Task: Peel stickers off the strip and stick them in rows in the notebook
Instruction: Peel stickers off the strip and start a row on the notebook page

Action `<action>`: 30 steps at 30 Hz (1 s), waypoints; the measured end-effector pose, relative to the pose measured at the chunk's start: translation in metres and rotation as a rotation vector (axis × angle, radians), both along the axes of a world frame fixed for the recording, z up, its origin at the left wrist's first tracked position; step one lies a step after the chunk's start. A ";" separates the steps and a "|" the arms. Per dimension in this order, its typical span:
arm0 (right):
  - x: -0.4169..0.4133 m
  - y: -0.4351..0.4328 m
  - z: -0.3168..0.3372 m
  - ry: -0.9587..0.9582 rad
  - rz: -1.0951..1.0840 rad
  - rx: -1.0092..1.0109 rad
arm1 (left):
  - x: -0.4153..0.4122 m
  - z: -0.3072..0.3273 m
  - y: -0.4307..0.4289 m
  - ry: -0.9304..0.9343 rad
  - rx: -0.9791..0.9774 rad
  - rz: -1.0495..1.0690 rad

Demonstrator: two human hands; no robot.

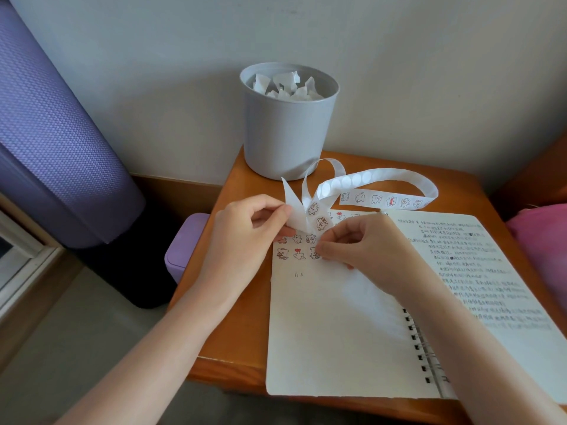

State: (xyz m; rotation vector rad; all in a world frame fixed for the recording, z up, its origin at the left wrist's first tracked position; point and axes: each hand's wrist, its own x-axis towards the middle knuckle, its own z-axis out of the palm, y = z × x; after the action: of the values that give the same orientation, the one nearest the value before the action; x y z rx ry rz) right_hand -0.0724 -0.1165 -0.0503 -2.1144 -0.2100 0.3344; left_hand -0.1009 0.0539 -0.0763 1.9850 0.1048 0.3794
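Note:
An open spiral notebook (337,332) lies on a small wooden table (233,348). Its left page is blank except for rows of small cartoon stickers (297,246) near the top left corner. A long white sticker strip (383,187) loops above the notebook, with cartoon stickers on one stretch and empty round spots on another. My left hand (245,234) pinches the strip's end just above the sticker rows. My right hand (365,250) has curled fingers and its fingertips press down on the page at the right end of the lower sticker row.
A grey bin (288,127) full of crumpled white paper stands at the table's back edge against the wall. A purple box (184,243) sits left of the table, beside a rolled purple mat (55,148). Something pink (543,250) lies at the right.

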 end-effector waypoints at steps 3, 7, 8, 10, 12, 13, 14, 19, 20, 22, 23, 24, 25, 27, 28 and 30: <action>0.000 0.000 0.000 -0.014 -0.001 -0.010 | 0.000 0.001 0.000 0.000 -0.008 0.002; 0.000 0.001 -0.001 -0.027 -0.004 -0.018 | -0.001 0.002 -0.001 0.001 0.003 0.003; 0.000 0.001 -0.001 -0.032 -0.003 -0.020 | -0.001 0.002 -0.001 0.001 0.003 0.004; 0.001 0.001 -0.002 -0.044 -0.003 -0.029 | -0.001 0.002 -0.001 0.002 0.003 0.004; 0.001 0.002 -0.003 -0.060 0.002 -0.041 | -0.001 0.002 -0.001 0.004 0.000 0.005; 0.000 0.002 -0.004 -0.069 0.004 -0.042 | -0.001 0.002 -0.001 0.005 0.001 0.005; 0.000 0.002 -0.005 -0.078 0.004 -0.042 | -0.001 0.001 -0.001 0.005 0.005 0.007; 0.000 0.002 -0.008 -0.134 0.002 -0.082 | -0.001 0.002 -0.001 0.000 0.022 0.006; 0.000 0.001 -0.008 -0.141 0.002 -0.090 | -0.001 0.002 -0.001 0.000 0.026 0.005; 0.001 0.000 -0.009 -0.149 -0.005 -0.105 | -0.002 0.002 -0.001 0.004 0.031 0.003; 0.002 -0.001 -0.009 -0.149 -0.011 -0.112 | -0.002 0.002 -0.001 0.005 0.028 0.002; 0.002 -0.002 -0.010 -0.150 -0.016 -0.117 | -0.002 0.002 -0.001 0.006 0.025 0.002; 0.003 -0.002 -0.010 -0.153 -0.020 -0.123 | -0.002 0.003 -0.001 0.007 0.026 0.004; 0.003 -0.001 -0.011 -0.167 -0.033 -0.126 | -0.002 0.003 -0.001 0.007 0.036 0.006; 0.002 0.000 -0.011 -0.172 -0.039 -0.123 | -0.002 0.003 -0.001 0.006 0.039 0.007; 0.000 0.001 -0.012 -0.175 -0.047 -0.132 | -0.002 0.003 -0.002 0.007 0.042 0.009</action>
State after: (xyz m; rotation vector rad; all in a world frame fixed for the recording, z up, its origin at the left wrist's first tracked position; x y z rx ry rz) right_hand -0.0726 -0.1151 -0.0618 -2.2773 -0.2455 0.1378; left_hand -0.1025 0.0524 -0.0735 2.0281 0.1114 0.3838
